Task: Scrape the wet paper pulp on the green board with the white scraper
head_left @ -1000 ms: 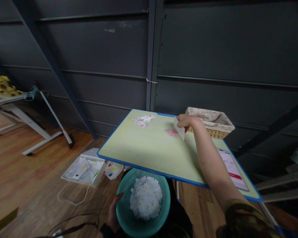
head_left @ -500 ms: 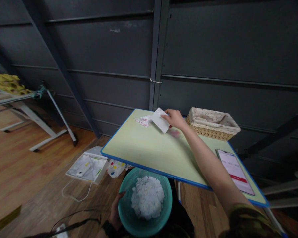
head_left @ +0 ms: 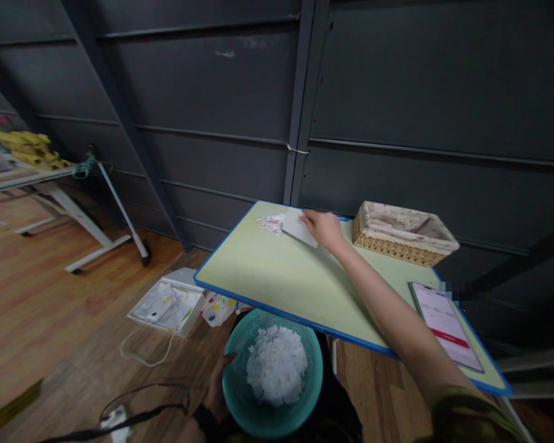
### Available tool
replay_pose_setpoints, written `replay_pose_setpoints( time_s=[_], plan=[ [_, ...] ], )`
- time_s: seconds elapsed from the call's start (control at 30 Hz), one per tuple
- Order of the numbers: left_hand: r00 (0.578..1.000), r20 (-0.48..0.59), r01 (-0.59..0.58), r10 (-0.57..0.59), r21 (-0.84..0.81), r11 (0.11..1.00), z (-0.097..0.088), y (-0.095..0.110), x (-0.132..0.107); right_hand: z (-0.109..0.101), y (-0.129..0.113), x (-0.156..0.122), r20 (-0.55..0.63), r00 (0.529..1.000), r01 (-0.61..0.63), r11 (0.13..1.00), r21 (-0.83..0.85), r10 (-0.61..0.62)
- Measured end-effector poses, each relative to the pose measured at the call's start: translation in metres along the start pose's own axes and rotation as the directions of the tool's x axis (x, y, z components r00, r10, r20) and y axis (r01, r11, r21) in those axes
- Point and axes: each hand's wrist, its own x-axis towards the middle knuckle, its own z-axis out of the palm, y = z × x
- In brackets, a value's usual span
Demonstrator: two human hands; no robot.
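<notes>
Though unsure: one card (head_left: 299, 226), one bowl (head_left: 237, 394)

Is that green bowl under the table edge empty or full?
Partly full: the green bowl holds a heap of small white paper scraps, its inner wall bare around the heap. The left hand grips its rim.

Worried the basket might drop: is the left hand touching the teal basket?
Touching. The head view shows the left hand curled over the teal basket rim, no gap.
</notes>
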Motion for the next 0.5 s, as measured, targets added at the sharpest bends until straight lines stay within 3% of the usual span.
replay_pose_setpoints(
  time_s=[0.2, 0.4, 0.5],
  plan=[
    [0.995, 0.012, -0.102, 0.102, 0.033, 0.994, -0.006, -0.003, 0.004, 0.000, -0.001, 0.000, -0.035, 0.995, -0.098, 0.995, -0.018, 0.098],
    [0.994, 0.021, -0.105, 0.104, 0.043, 0.993, -0.004, -0.003, 0.005, 0.005, 0.010, 0.006, -0.193, 0.948, -0.204, 0.950, 0.238, 0.252],
    [0.994, 0.025, -0.110, 0.109, 0.045, 0.993, -0.006, -0.003, 0.005, 0.003, 0.022, 0.012, -0.159, 0.944, -0.223, 0.915, 0.336, 0.288]
  ],
)
